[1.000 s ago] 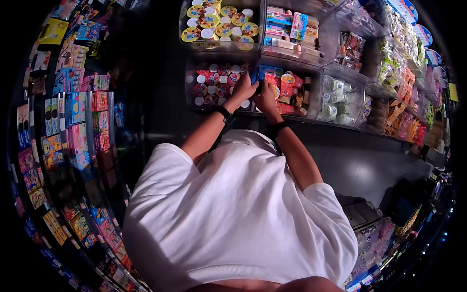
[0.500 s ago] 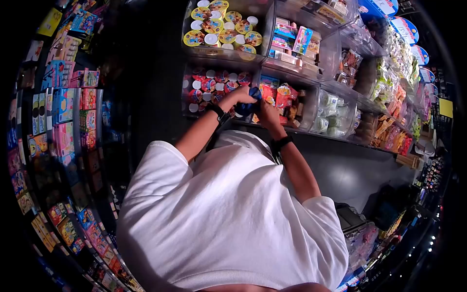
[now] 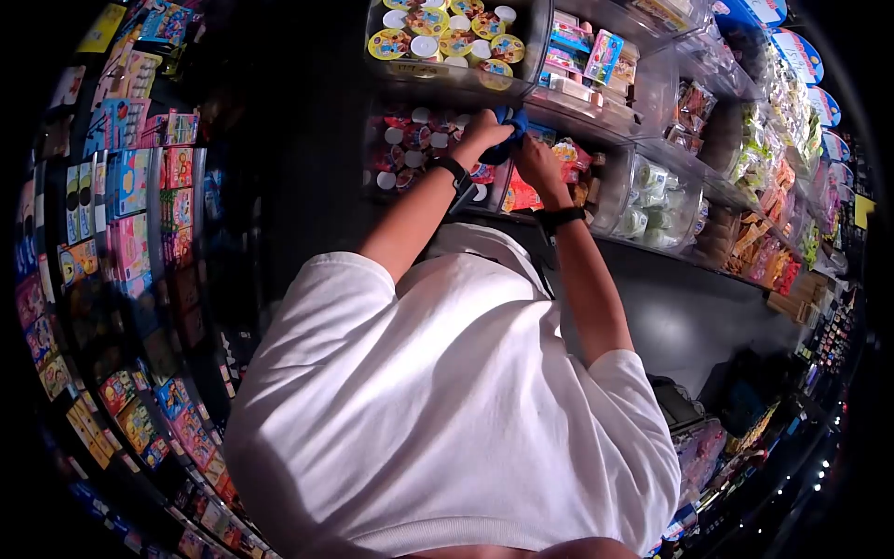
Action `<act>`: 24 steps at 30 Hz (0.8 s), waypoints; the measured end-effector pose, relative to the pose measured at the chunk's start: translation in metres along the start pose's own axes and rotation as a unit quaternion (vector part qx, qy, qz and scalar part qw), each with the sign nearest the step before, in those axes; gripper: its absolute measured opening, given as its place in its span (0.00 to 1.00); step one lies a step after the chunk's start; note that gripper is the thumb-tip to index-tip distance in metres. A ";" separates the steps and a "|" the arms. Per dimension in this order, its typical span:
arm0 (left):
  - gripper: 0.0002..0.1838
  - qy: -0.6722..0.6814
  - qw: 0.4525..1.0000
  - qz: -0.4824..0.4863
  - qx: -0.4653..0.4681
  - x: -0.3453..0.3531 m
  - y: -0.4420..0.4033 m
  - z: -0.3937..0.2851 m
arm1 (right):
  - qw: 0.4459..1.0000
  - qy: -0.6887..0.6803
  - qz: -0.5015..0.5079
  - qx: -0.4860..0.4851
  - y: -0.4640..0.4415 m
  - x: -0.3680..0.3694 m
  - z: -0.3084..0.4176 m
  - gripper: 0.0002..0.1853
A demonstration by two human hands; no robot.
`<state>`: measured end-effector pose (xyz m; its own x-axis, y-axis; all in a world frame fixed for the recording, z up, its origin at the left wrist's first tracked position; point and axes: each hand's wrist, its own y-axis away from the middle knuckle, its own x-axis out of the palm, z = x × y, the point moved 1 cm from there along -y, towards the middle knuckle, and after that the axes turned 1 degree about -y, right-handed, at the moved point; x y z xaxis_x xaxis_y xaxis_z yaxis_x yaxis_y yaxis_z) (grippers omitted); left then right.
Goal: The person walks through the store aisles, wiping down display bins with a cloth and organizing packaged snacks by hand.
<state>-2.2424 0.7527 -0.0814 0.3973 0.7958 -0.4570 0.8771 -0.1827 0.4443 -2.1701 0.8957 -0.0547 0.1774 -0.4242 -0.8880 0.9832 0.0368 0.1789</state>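
Note:
At the top centre, in front of the clear candy bins, my left hand (image 3: 486, 132) is closed on a dark blue, bunched item (image 3: 507, 130), which looks like soft cloth or a bag. My right hand (image 3: 540, 168) is just to its right, fingers pressed together at the item's right edge; what it grips there is too small to tell. Below and behind my left hand lies a bin of red-and-white cups (image 3: 410, 140). Behind my right hand are red packets (image 3: 523, 194) in the neighbouring bin. Both wrists wear black bands.
Yellow-lidded cups (image 3: 426, 20) fill the bin above. Boxed sweets (image 3: 568, 47) and pale green packets (image 3: 656, 200) sit in bins to the right. Shelves with colourful packages (image 3: 130, 224) line the left side. A dark bag (image 3: 675, 401) is at the lower right.
The view has shifted, and both hands and the bins appear further up and right than half a second ago. The blue item has changed shape between my hands.

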 end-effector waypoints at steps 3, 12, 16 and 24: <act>0.21 -0.108 0.991 0.062 0.051 0.017 0.008 0.005 | 0.993 0.085 0.033 -0.073 0.037 -0.006 0.004 0.13; 0.31 -0.184 0.959 0.197 0.088 0.045 0.055 0.066 | 0.961 0.161 0.202 -0.098 0.107 0.007 0.017 0.08; 0.43 -0.135 0.962 0.222 0.081 0.045 0.038 0.073 | 0.966 0.122 0.207 -0.091 0.099 0.012 0.006 0.11; 0.41 -0.163 0.973 0.159 0.041 0.014 0.037 0.044 | 0.954 -0.158 0.242 -0.076 0.078 -0.017 -0.030 0.20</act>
<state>-2.1922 0.7313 -0.1051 0.7044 0.4693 -0.5325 0.7096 -0.4451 0.5463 -2.0957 0.9334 -0.0381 0.6143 -0.5750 -0.5404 0.7884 0.4189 0.4505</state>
